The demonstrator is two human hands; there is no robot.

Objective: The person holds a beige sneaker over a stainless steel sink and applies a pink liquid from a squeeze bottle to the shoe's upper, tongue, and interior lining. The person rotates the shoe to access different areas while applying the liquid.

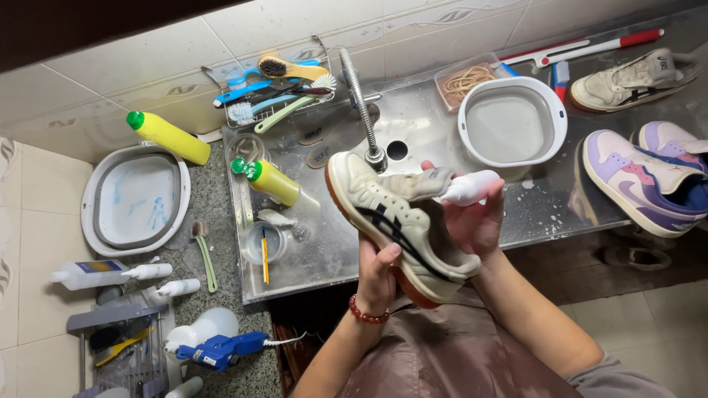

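Your left hand (377,274) has its fingers wrapped tight around the heel end of a cream sneaker (398,221) with dark stripes, held over the metal sink (324,250) in front of the tap (361,103). Your right hand (476,221) is closed on a small white bottle (470,188), its tip against the shoe's tongue. A white basin (512,121) and purple sneakers (649,177) sit to the right.

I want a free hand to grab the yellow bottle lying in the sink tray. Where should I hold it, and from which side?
Grip the yellow bottle around its middle, coming from above. It lies on its side with the green cap toward the left, so the round body is open on top, and its width looks right for one hand.
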